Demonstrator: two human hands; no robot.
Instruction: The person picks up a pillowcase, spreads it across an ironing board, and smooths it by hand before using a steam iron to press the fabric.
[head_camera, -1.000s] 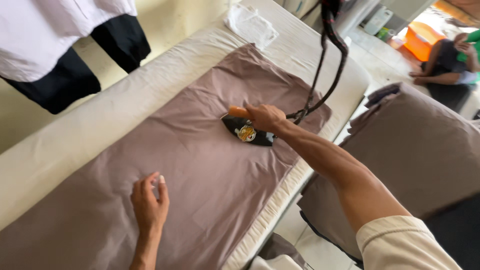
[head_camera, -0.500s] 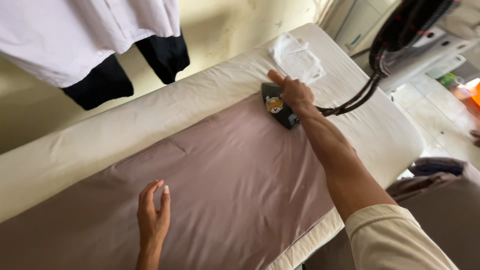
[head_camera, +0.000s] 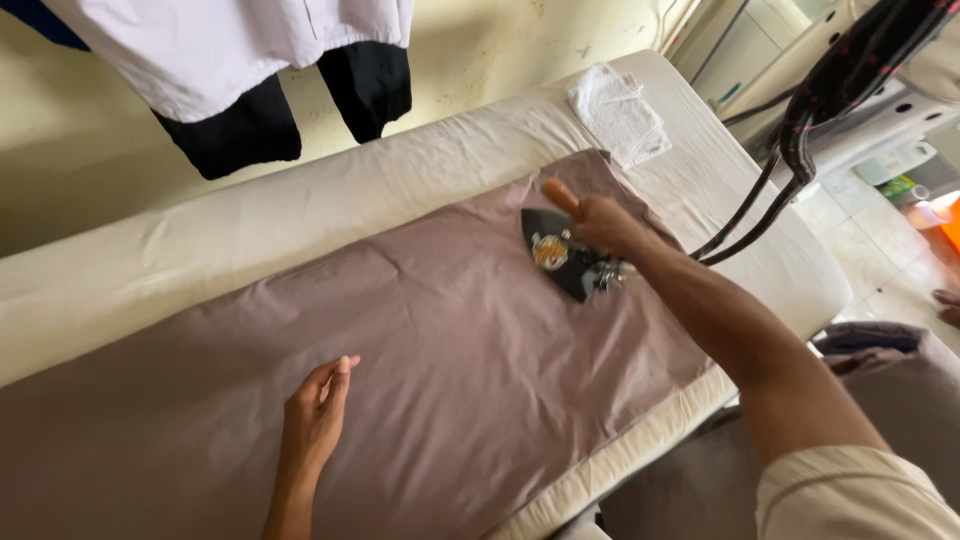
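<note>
A taupe-brown cloth (head_camera: 420, 350) lies spread flat over a cream padded ironing table (head_camera: 200, 250). My right hand (head_camera: 605, 222) grips the wooden handle of a black iron (head_camera: 560, 255), which rests on the cloth near its far right end. A dark cord (head_camera: 760, 210) runs from the iron up to the right. My left hand (head_camera: 315, 415) hovers edge-on just above the cloth at the near side, fingers together, holding nothing.
A folded white towel (head_camera: 620, 115) lies at the table's far right end. White and black garments (head_camera: 250, 70) hang against the yellow wall behind. Brown fabric (head_camera: 900, 390) is piled low at the right, beside a tiled floor.
The iron in my right hand has come back from the table's bare far end onto the cloth. My left hand stays above the cloth's near side.
</note>
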